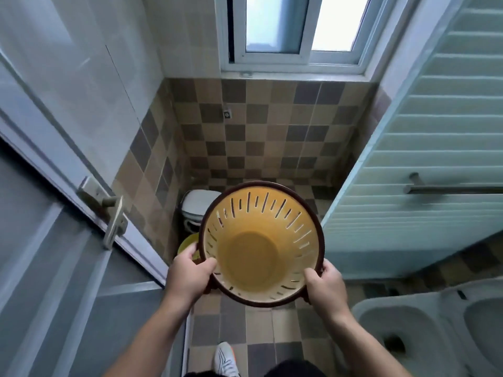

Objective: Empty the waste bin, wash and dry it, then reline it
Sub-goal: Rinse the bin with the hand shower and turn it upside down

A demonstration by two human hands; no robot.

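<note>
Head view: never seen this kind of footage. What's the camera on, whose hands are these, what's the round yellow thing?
No machine here. One wide-angle camera sits on a person's head and looks forward and down, so the two bare arms come in from the bottom edge. The round thing is a yellow waste bin with a dark rim and slotted sides, seen from above; nothing shows inside it and it has no liner. The left hand and right hand each grip the rim, fingers curled round it, holding it in the air. The room is a tiled bathroom: a toilet lower right, a window ahead, a door handle at left.
</note>
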